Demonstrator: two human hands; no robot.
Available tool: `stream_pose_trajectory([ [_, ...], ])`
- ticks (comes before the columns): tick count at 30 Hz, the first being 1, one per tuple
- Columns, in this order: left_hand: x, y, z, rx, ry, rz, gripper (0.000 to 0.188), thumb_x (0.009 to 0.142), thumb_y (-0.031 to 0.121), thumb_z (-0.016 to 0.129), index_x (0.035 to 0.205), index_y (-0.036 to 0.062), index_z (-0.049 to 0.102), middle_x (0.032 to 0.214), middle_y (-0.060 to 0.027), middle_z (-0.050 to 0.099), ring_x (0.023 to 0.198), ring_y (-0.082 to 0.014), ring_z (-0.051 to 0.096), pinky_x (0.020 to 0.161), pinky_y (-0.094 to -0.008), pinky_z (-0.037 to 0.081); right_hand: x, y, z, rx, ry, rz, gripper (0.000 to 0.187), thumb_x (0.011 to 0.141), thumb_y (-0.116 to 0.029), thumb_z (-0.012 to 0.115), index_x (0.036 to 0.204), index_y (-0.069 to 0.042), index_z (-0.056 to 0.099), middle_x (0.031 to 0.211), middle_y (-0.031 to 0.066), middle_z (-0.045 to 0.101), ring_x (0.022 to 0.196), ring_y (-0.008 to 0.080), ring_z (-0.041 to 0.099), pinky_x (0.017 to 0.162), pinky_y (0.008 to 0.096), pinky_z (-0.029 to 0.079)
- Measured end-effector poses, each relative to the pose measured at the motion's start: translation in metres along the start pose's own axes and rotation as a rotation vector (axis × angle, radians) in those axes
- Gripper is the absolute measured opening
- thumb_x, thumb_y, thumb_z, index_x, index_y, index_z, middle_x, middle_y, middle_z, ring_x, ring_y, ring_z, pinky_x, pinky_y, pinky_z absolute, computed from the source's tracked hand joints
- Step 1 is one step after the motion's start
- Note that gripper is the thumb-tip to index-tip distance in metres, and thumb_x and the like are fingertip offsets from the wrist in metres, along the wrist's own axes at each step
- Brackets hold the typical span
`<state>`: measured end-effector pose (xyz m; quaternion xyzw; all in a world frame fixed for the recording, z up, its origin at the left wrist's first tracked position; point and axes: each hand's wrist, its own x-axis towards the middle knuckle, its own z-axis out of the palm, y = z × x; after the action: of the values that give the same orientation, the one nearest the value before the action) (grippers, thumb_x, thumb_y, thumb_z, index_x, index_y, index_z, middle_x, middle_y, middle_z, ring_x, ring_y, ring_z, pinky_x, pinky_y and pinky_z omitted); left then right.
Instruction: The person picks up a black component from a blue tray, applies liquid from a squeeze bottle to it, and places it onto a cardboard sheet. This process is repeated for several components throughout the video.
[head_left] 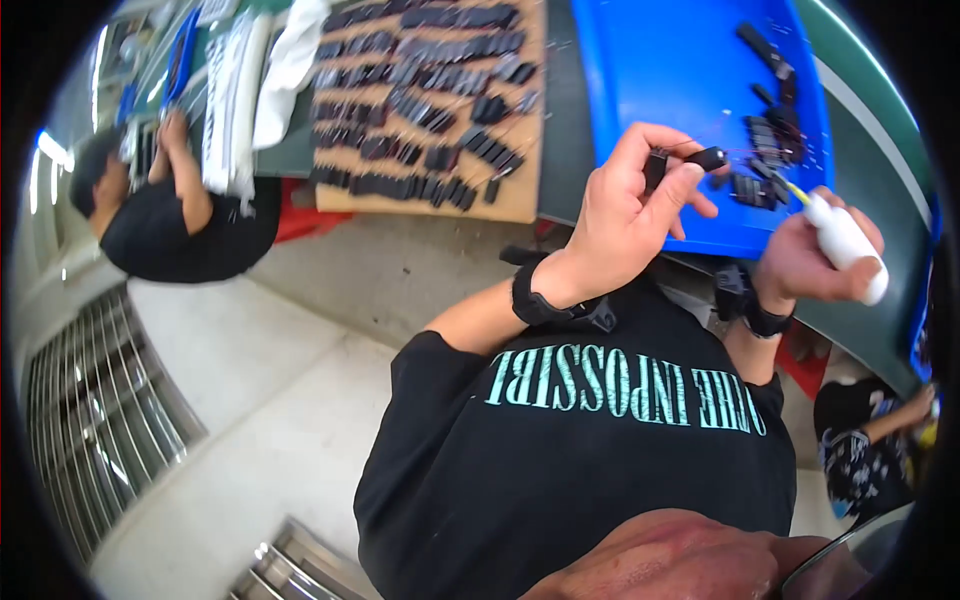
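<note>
We hold one small, dark, cylindrical part (708, 159) pinched in the half-curled left hand (625, 210) over the blue tray (650, 80), and one white bottle (848, 248), yellow-nozzled, gripped in the right hand (792, 258).

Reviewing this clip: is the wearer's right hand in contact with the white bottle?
Touching. The head view shows the right hand wrapped around the white bottle, its thumb lying across the bottle near the base.

Pale flooring (290, 340) spreads between my dark green bench (566, 120) and a barred metal frame (110, 400) at my left, as bright white light (55, 150) glares on that same side.
</note>
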<state>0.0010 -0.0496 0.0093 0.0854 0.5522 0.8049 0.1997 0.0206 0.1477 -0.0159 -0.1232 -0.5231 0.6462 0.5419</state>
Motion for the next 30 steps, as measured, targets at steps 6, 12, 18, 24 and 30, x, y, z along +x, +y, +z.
stream_pose_trajectory([
  [6,-0.065,0.021,-0.061,0.659,0.397,0.318,0.019,0.093,0.009,0.06,0.107,0.0031,0.051,0.071,-0.0069,0.065,0.056,-0.0113,0.061,0.05,-0.0242,0.046,0.006,0.006,-0.004,-0.053,-0.057,0.064,0.052,0.085,-0.05,0.048,0.084,0.001,0.058,0.07,0.0128,0.058,0.066,0.0276,0.062,0.064,0.0362,0.053],
  [12,-0.093,-0.014,-0.086,1.139,0.616,0.148,0.02,0.091,0.012,0.062,0.107,0.005,0.051,0.065,-0.0104,0.063,0.055,-0.0253,0.065,0.049,-0.0331,0.048,-0.003,-0.003,0.005,-0.097,-0.061,0.107,0.056,0.083,-0.054,0.051,0.088,0.001,0.061,0.076,0.0136,0.06,0.073,0.0267,0.063,0.071,0.0366,0.054],
  [18,-0.088,-0.016,-0.091,1.414,0.695,0.138,0.019,0.091,0.016,0.062,0.104,0.006,0.053,0.069,-0.0122,0.065,0.059,-0.0329,0.065,0.05,-0.0387,0.049,-0.004,-0.004,0.004,-0.076,-0.097,0.128,0.052,0.083,-0.05,0.053,0.089,0.001,0.06,0.078,0.0126,0.059,0.072,0.0259,0.063,0.07,0.0357,0.053],
  [24,-0.091,-0.01,-0.088,1.427,0.709,0.176,0.021,0.092,0.019,0.061,0.106,0.0044,0.056,0.071,-0.0122,0.066,0.06,-0.03,0.066,0.051,-0.0369,0.048,-0.004,-0.003,0.007,-0.066,-0.087,0.112,0.049,0.082,-0.048,0.055,0.089,0.001,0.06,0.08,0.0119,0.059,0.073,0.0255,0.064,0.069,0.0355,0.053],
  [30,-0.068,0.018,-0.053,0.864,0.363,0.204,0.028,0.095,0.016,0.057,0.118,0.0005,0.056,0.076,-0.0111,0.062,0.06,-0.016,0.059,0.057,-0.0274,0.046,-0.005,-0.004,0.007,-0.054,-0.085,0.116,0.053,0.083,-0.051,0.054,0.091,0.001,0.059,0.078,0.013,0.06,0.074,0.0267,0.064,0.072,0.0359,0.053],
])
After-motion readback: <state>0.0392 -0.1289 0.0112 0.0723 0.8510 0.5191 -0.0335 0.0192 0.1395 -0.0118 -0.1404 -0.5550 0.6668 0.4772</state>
